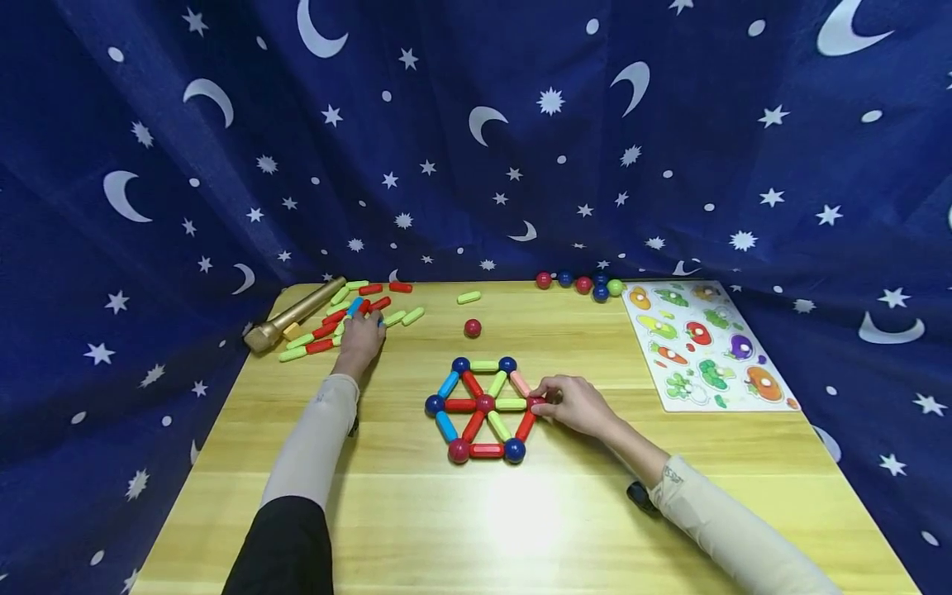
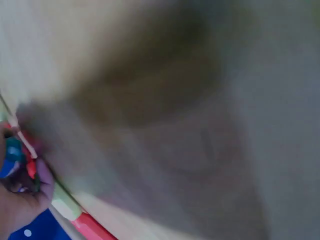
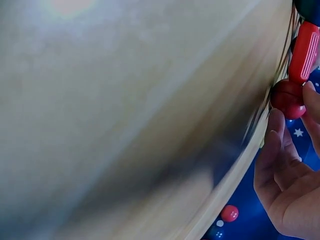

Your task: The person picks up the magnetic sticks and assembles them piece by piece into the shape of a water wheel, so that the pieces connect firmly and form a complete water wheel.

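A flat hexagon of magnetic rods and balls lies mid-table, with red, blue, yellow-green and pink rods around a red centre ball (image 1: pixel 486 403). At its right corner my right hand (image 1: pixel 576 403) pinches a red ball (image 3: pixel 288 99) between thumb and fingers; a red rod (image 3: pixel 303 52) joins that ball. My left hand (image 1: pixel 362 337) is far left among a pile of loose rods, its fingers curled round a blue rod (image 2: pixel 12 152), mostly hidden by the hand. Beside it lie a yellow-green rod (image 2: pixel 64 201) and a red rod (image 2: pixel 92 227).
A gold toy microphone (image 1: pixel 297 316) lies left of the pile. One red ball (image 1: pixel 472 328) and a yellow-green rod (image 1: pixel 469 297) sit beyond the hexagon. Several balls (image 1: pixel 583 285) cluster at the back edge, near a vegetable picture board (image 1: pixel 654 376). A starry blue cloth (image 1: pixel 446 99) hangs behind.
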A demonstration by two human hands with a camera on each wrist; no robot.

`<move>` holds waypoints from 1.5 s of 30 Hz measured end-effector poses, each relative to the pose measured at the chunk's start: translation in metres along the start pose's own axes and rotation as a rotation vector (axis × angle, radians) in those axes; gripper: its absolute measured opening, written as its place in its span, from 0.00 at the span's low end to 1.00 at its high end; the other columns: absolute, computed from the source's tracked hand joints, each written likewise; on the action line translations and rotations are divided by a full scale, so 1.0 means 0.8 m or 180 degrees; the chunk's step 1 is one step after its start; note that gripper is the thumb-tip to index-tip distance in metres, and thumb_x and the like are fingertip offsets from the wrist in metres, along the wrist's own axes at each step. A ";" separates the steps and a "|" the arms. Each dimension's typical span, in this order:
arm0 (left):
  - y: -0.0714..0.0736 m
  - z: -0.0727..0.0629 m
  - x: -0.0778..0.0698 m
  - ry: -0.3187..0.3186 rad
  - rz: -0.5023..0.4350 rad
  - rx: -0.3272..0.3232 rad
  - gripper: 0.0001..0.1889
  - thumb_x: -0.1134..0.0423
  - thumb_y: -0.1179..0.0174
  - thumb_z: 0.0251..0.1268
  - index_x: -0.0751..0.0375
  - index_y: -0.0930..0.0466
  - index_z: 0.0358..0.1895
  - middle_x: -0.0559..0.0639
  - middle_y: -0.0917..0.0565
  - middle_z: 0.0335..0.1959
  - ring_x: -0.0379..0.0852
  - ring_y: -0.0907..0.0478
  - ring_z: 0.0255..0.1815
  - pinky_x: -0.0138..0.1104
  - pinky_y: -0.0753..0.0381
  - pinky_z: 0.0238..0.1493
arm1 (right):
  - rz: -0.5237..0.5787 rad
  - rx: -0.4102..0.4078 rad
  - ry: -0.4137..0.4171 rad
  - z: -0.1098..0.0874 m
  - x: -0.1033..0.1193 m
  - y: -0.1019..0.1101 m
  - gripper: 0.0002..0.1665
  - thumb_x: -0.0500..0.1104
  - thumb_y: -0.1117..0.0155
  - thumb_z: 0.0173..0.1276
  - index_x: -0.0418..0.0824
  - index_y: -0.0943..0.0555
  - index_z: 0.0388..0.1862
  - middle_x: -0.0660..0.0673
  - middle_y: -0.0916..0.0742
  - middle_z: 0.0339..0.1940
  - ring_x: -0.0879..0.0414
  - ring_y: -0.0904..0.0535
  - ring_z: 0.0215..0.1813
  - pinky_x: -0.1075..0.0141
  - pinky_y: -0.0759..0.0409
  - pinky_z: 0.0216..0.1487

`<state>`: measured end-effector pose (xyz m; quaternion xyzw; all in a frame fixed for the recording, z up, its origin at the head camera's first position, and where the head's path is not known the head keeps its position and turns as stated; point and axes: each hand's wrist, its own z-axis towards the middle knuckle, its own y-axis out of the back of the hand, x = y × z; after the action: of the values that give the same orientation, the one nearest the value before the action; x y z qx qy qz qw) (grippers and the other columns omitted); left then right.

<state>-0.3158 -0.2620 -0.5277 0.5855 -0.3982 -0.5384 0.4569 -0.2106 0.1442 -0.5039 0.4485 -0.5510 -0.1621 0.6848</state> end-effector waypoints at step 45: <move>-0.008 -0.079 -0.126 -0.0880 -0.1275 0.0055 0.24 0.71 0.33 0.58 0.57 0.22 0.60 0.66 0.22 0.54 0.59 0.22 0.51 0.48 0.21 0.52 | 0.0080 0.0026 0.0003 -0.006 -0.008 -0.001 0.10 0.50 0.26 0.58 0.51 0.14 0.39 0.56 0.15 0.27 0.61 0.26 0.29 0.66 0.32 0.32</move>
<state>-0.2634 -0.1573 -0.5068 0.5774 -0.3375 -0.6899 0.2771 -0.2084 0.1500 -0.5082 0.4444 -0.5569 -0.1510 0.6853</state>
